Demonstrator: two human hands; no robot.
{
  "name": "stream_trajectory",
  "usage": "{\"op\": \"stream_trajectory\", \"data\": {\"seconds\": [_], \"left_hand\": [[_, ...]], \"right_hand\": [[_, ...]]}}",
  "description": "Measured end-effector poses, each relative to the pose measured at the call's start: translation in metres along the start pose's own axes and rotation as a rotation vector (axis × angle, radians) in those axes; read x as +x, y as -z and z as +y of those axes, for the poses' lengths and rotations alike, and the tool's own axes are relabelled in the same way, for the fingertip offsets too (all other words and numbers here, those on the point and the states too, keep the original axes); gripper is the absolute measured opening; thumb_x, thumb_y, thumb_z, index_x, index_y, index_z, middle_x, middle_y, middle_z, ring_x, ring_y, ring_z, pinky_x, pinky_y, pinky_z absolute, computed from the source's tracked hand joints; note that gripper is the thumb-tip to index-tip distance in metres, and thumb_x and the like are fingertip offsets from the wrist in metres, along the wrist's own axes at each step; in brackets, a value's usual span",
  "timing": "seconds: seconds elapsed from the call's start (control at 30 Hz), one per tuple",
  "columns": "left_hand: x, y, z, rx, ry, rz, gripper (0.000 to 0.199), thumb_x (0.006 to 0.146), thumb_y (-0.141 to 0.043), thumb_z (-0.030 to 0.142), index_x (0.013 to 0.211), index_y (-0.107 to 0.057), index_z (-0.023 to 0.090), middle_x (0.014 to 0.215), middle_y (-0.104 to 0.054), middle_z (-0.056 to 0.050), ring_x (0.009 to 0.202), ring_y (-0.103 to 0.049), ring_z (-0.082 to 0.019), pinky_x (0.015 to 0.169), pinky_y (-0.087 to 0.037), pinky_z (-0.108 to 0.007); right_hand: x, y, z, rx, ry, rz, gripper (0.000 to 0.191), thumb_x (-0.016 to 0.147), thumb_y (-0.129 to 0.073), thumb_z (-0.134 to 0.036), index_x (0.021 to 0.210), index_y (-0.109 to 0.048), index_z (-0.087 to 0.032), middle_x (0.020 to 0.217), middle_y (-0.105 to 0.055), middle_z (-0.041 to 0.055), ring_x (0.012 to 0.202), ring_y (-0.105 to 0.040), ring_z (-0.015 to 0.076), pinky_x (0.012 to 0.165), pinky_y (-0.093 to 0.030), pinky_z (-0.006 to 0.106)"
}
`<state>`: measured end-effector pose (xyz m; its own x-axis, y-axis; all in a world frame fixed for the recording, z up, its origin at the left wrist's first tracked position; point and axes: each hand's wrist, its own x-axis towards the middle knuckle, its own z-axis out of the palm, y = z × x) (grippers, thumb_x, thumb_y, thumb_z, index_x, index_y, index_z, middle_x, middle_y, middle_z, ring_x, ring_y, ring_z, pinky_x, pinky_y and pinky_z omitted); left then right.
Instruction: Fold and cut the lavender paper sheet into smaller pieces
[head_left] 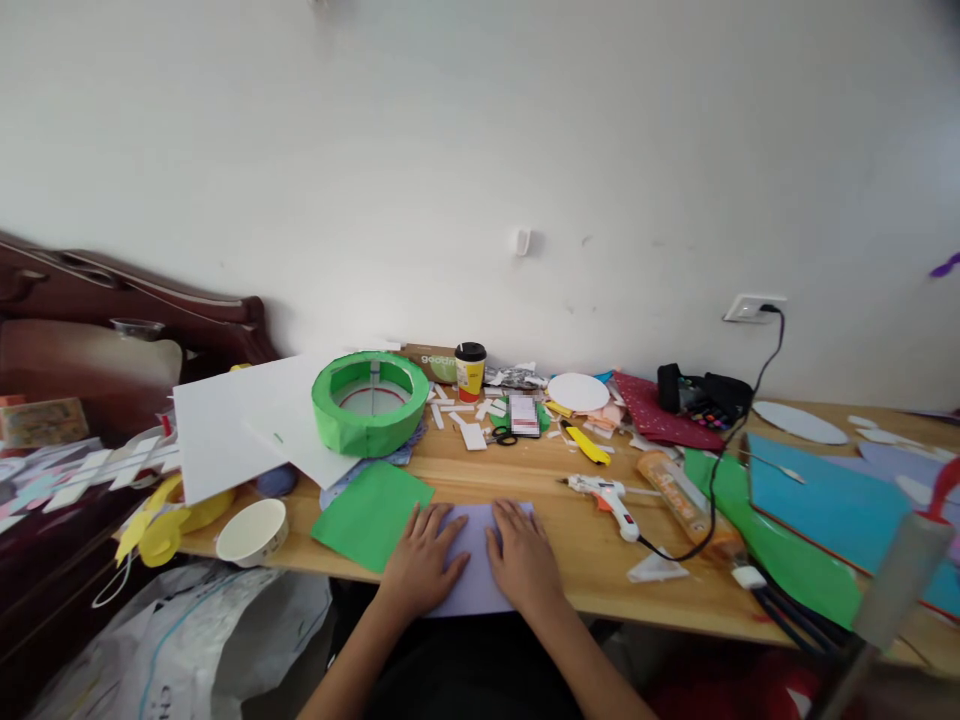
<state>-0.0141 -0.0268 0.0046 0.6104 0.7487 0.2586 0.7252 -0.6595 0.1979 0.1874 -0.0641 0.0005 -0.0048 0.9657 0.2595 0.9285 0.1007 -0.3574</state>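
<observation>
A light purple sheet [474, 560] lies at the front edge of the wooden table, under both of my hands. My left hand [421, 562] rests flat on its left part, fingers stretched out. On the right part lies my right hand [523, 560], also flat with its fingers extended. A green sheet [367, 515] sits just left of my left hand. Behind that stands a green ring-shaped piece [367, 435] with an open middle. To the right of my right hand is a white glue gun [611, 500], its black cord running up to the wall socket.
Large white boards [232, 425] lie at the left, near a white bowl [253, 532]. Scissors [504, 436], a phone [523, 415], a yellow cutter [586, 443] and a paper cup [470, 373] stand or lie farther back. Blue sheets [825, 510] cover the right side; a grey pole [892, 590] rises there.
</observation>
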Motion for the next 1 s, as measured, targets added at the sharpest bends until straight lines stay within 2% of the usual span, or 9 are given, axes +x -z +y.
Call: {"op": "stream_trajectory", "data": {"seconds": [0.17, 0.3, 0.43, 0.47, 0.57, 0.63, 0.8, 0.9, 1.0], "left_hand": [[0.000, -0.001, 0.000, -0.016, 0.008, 0.007, 0.050, 0.095, -0.050, 0.047, 0.143, -0.049, 0.031, 0.145, -0.049, -0.008, 0.136, -0.041, -0.030, 0.118, -0.020, -0.058], [0.000, -0.002, 0.003, 0.004, 0.044, -0.005, 0.050, 0.094, -0.050, 0.048, 0.142, -0.049, 0.032, 0.146, -0.048, -0.009, 0.136, -0.039, -0.032, 0.116, -0.016, -0.064], [0.001, -0.001, 0.006, 0.029, 0.052, -0.027, 0.051, 0.095, -0.048, 0.049, 0.143, -0.048, 0.032, 0.147, -0.047, -0.008, 0.138, -0.035, -0.033, 0.115, -0.011, -0.067], [0.001, -0.001, 0.006, 0.032, 0.052, -0.030, 0.051, 0.095, -0.048, 0.049, 0.143, -0.047, 0.032, 0.147, -0.047, -0.008, 0.138, -0.034, -0.034, 0.115, -0.011, -0.067], [0.001, -0.001, 0.007, 0.031, 0.061, -0.033, 0.050, 0.095, -0.049, 0.049, 0.143, -0.048, 0.033, 0.148, -0.046, -0.007, 0.138, -0.034, -0.034, 0.115, -0.010, -0.067], [0.001, 0.000, 0.008, 0.025, 0.068, -0.035, 0.050, 0.094, -0.049, 0.049, 0.142, -0.049, 0.033, 0.148, -0.046, -0.006, 0.139, -0.034, -0.034, 0.115, -0.010, -0.067], [0.001, 0.000, 0.010, 0.012, 0.081, -0.045, 0.051, 0.094, -0.049, 0.050, 0.142, -0.048, 0.033, 0.151, -0.044, -0.006, 0.141, -0.031, -0.034, 0.116, -0.010, -0.067], [0.002, -0.003, 0.009, -0.003, 0.093, -0.045, 0.050, 0.094, -0.050, 0.048, 0.142, -0.049, 0.033, 0.153, -0.042, -0.007, 0.143, -0.028, -0.034, 0.116, -0.008, -0.067], [0.003, 0.000, 0.005, -0.059, 0.089, -0.062, 0.048, 0.094, -0.051, 0.046, 0.140, -0.052, 0.031, 0.153, -0.042, -0.007, 0.144, -0.028, -0.034, 0.117, -0.010, -0.066]], "right_hand": [[0.000, -0.002, 0.002, 0.036, 0.154, -0.074, 0.046, 0.097, -0.043, -0.033, 0.140, -0.054, -0.022, 0.146, -0.051, 0.0066, 0.140, -0.040, 0.0236, 0.118, -0.026, 0.047], [-0.001, -0.001, 0.003, -0.028, -0.049, 0.028, 0.046, 0.097, -0.039, -0.030, 0.138, -0.056, -0.015, 0.144, -0.053, 0.0125, 0.137, -0.043, 0.0272, 0.118, -0.022, 0.052], [-0.002, 0.002, 0.002, 0.022, 0.125, -0.103, 0.046, 0.098, -0.040, -0.033, 0.139, -0.055, -0.019, 0.147, -0.050, 0.0081, 0.141, -0.039, 0.0229, 0.119, -0.023, 0.046], [-0.002, 0.002, 0.002, 0.011, 0.092, -0.104, 0.047, 0.098, -0.039, -0.033, 0.140, -0.054, -0.018, 0.147, -0.050, 0.0090, 0.141, -0.039, 0.0233, 0.119, -0.021, 0.047], [-0.007, 0.001, -0.001, -0.100, -0.155, -0.026, 0.052, 0.098, -0.037, -0.034, 0.141, -0.052, -0.010, 0.147, -0.048, 0.0173, 0.141, -0.038, 0.0314, 0.117, -0.016, 0.057], [-0.015, 0.000, -0.002, -0.154, -0.212, -0.020, 0.055, 0.096, -0.040, -0.036, 0.140, -0.052, -0.005, 0.147, -0.045, 0.0222, 0.140, -0.038, 0.0366, 0.116, -0.016, 0.059], [-0.057, 0.003, -0.006, -0.136, -0.087, -0.098, 0.056, 0.094, -0.046, -0.036, 0.135, -0.056, 0.000, 0.145, -0.045, 0.0268, 0.138, -0.040, 0.0396, 0.114, -0.028, 0.053], [-0.085, 0.003, -0.005, -0.112, 0.009, -0.100, 0.050, 0.090, -0.052, -0.031, 0.135, -0.058, -0.008, 0.147, -0.047, 0.0207, 0.137, -0.043, 0.0375, 0.114, -0.032, 0.051], [-0.097, 0.006, -0.001, -0.077, 0.071, -0.036, 0.040, 0.093, -0.047, -0.021, 0.129, -0.064, -0.018, 0.142, -0.055, 0.0122, 0.133, -0.048, 0.0315, 0.113, -0.035, 0.049]]}}
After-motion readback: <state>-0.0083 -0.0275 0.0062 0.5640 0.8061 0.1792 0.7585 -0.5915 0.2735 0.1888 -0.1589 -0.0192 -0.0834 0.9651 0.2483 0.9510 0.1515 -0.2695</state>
